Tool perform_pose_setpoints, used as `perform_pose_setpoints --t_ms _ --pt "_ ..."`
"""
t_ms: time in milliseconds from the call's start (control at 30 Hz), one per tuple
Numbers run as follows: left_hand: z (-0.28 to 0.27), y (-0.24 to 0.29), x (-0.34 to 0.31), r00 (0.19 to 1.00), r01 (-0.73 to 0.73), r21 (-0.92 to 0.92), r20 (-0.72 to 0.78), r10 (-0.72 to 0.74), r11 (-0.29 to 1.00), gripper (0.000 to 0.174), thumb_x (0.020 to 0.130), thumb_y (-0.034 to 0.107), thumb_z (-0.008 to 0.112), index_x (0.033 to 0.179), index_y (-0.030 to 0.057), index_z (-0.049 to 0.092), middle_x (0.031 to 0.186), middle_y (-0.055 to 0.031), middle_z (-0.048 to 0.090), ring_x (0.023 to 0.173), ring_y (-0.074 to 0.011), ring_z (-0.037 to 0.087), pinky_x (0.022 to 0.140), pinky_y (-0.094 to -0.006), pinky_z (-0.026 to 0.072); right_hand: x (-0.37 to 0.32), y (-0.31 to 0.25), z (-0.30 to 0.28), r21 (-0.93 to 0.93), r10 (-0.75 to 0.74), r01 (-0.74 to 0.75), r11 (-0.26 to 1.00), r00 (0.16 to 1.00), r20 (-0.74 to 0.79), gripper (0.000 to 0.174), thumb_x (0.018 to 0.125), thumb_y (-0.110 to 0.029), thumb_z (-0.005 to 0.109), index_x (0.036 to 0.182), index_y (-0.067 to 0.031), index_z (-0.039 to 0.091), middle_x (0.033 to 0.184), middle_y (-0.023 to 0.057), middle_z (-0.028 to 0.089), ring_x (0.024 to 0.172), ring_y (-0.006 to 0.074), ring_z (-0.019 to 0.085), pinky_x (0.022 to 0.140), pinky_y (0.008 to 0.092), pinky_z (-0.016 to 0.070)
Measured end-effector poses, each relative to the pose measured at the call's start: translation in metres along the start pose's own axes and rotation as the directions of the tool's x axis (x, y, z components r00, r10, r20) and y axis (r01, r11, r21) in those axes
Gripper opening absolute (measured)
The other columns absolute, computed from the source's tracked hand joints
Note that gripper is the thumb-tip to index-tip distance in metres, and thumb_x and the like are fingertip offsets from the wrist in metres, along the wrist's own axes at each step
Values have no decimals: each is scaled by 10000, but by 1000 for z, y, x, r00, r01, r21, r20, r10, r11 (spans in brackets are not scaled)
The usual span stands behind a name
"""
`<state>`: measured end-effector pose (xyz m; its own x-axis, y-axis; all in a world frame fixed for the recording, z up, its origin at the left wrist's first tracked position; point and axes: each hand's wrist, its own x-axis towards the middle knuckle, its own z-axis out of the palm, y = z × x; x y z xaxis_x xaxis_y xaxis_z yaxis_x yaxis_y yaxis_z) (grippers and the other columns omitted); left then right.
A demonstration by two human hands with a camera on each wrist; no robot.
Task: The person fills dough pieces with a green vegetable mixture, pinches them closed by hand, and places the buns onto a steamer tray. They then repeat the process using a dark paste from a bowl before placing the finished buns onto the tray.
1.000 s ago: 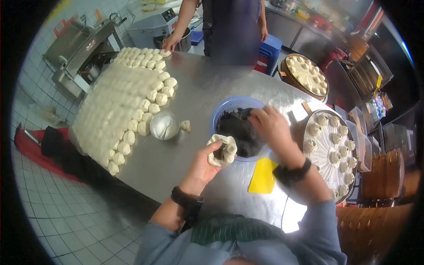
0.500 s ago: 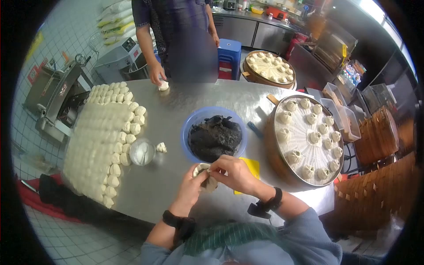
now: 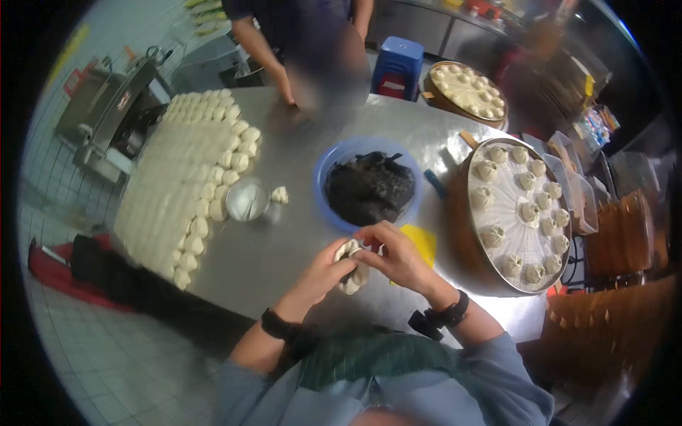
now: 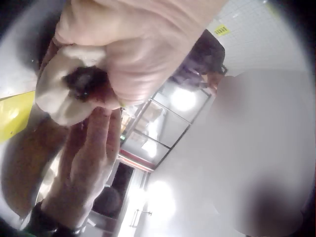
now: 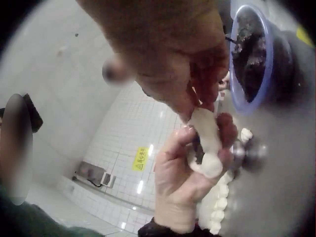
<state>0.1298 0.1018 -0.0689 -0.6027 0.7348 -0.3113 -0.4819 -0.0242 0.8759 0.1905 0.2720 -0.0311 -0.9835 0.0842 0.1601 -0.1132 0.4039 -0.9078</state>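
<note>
My left hand (image 3: pixel 316 277) cups a round of white dough (image 4: pixel 54 96), its thumb over the opening. Inside the dough sits dark filling (image 4: pixel 83 83). With thumb and fingers my right hand (image 3: pixel 399 259) pinches the dough's rim, which is gathered into thick folds. In the right wrist view, the dough's edge (image 5: pixel 208 129) stands up between the two hands. Just beyond them is a blue plastic bowl (image 3: pixel 319 181) holding a heap of black filling (image 3: pixel 369 190).
A yellow scraper (image 3: pixel 424 241) lies right of the bowl, near a blue-handled tool (image 3: pixel 435 183). A round steamer (image 3: pixel 460 231) with several pleated buns stands at right, another steamer (image 3: pixel 442 101) behind. Dough balls (image 3: pixel 193 245) and a metal powder bowl (image 3: pixel 265 206) are left. Another person (image 3: pixel 305 35) stands opposite.
My right hand has come from the blue bowl to the dough and now pinches its rim. The left hand still holds the dough. The other person's hand has left the dough rows.
</note>
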Motion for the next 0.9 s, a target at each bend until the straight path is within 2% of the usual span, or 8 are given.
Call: perform_pose_setpoints --t_ms 100,233,333,400,533,700,800,900 --pt "2 3 -4 999 52 145 4 -53 988 317 837 12 522 1152 -18 531 987 -44 593 888 -105 577 765 -259 478 -7 6 -3 -65 -156 163 985 983 101 182 795 -101 718 946 -57 626 834 39 562 710 147 541 616 273 443" --pt "-3 3 -3 989 51 193 126 -76 980 348 824 4 527 1171 -24 527 986 -42 593 887 -108 575 767 -264 476 -5 -2 0 4 44 -44 999 995 90 155 808 -92 699 942 -37 644 838 76 562 707 180 571 632 294 475" --pt "-4 10 -4 986 8 268 156 -51 963 381 821 11 541 1200 -25 516 1023 -61 601 903 -126 591 786 -282 490 -5 4 0 -40 -21 27 999 991 134 197 803 -114 714 962 -33 632 862 71 564 703 150 555 634 273 469" --pt "0 21 -14 995 96 -203 22 -94 974 391 856 57 531 1238 -20 488 1067 -73 600 935 -159 610 809 -302 504 -6 6 -8 -3 26 -26 1000 994 105 207 805 -118 715 975 -34 632 871 71 565 712 142 554 641 271 470" --pt "-1 19 -16 993 114 -429 14 -119 896 351 908 104 508 1247 22 472 1057 -69 583 907 -153 603 715 -323 527 -5 10 -6 130 135 -130 983 990 -30 190 806 -114 715 966 -34 651 865 64 575 714 128 555 646 269 473" --pt "6 -3 -13 993 115 -64 -9 -116 991 386 915 49 416 1301 25 418 1112 -101 575 965 -197 617 731 -337 541 -10 13 -4 45 -54 52 998 998 32 193 770 -115 726 929 -32 656 843 100 580 750 199 576 662 304 480" --pt "1 -10 -7 988 88 114 117 -102 990 382 900 27 406 1281 17 426 1176 -110 533 951 -211 623 697 -355 545 -13 19 0 35 -16 18 999 998 -60 156 786 -112 715 899 -38 636 863 74 589 745 186 568 672 312 470" --pt "4 -6 -6 991 79 117 94 -90 990 377 897 48 388 1270 9 430 1171 -120 541 927 -223 631 651 -347 541 -18 22 -1 63 51 -49 997 998 -23 192 789 -140 713 934 -46 630 879 78 576 754 188 560 675 317 464"
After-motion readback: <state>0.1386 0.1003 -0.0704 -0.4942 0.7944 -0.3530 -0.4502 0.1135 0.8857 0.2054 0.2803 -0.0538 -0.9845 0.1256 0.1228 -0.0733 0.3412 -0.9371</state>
